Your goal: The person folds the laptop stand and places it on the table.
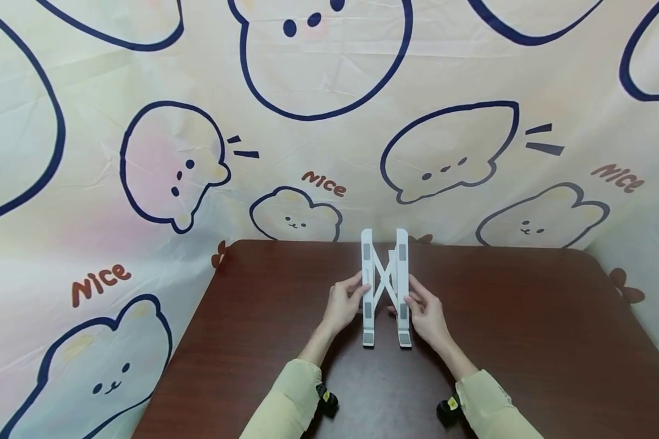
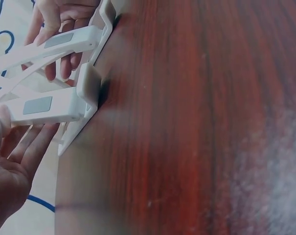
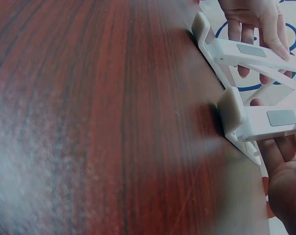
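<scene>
A white folding laptop stand (image 1: pixel 368 262) with grey pads and crossed struts stands on the brown table, its two long arms side by side and a little apart. My left hand (image 1: pixel 342 305) grips the left arm, thumb on top and fingers underneath. On the other side my right hand (image 1: pixel 427 314) holds the right arm the same way, some fingertips showing beneath it. Both wrist views show the stand's upturned front lips (image 2: pixel 89 83) close over the table, with a hand at each arm (image 3: pixel 275 122).
The dark brown wooden table (image 1: pixel 527 329) stretches out on both sides of the stand. Behind it hangs a pale cloth (image 1: pixel 318 152) printed with cartoon bears. Each sleeve (image 1: pixel 288 396) has a small black camera (image 1: pixel 327 400) at its cuff.
</scene>
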A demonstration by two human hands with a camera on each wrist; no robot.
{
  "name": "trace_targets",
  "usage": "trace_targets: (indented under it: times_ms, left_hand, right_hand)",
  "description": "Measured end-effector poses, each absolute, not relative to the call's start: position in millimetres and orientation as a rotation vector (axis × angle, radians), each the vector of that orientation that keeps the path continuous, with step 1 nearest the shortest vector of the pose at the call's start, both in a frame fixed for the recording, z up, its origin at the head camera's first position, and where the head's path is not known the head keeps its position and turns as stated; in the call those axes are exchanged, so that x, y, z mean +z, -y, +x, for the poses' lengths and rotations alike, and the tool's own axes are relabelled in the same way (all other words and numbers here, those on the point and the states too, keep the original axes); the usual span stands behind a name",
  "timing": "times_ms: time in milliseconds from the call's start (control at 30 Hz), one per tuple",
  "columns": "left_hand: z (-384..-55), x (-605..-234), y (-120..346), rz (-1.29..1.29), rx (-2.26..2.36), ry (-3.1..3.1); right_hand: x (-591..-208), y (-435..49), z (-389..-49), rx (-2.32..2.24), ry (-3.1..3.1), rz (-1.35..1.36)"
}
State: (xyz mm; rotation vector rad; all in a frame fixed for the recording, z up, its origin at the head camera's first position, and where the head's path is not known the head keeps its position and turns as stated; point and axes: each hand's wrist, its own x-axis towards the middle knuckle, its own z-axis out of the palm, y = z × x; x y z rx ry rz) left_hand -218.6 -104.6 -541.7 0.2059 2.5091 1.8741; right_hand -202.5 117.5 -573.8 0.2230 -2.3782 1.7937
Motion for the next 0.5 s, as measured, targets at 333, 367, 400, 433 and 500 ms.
trace_targets:
  times_ms: [333,367,400,433,500]
  left_hand:
    - [-216,-539,94,0.228,1.862,-2.487]
    - [-216,-539,93,0.228,1.857,-2.493]
    - [-216,-539,92,0.231,1.855,-2.497]
    - [-217,-540,91,0.229,1.853,-2.497]
    - [-217,-541,89,0.234,1.855,-2.5]
  right_hand:
    - [-574,-116,-204,1.76,2.419,0.206]
    - [-574,-116,-204,1.76,2.418,0.209]
    - [-574,-117,-204,1.763,2.415,0.211]
    - [-574,-117,-204,1.76,2.415,0.211]
    - [-575,-118,-205,1.747,2.409,0.214]
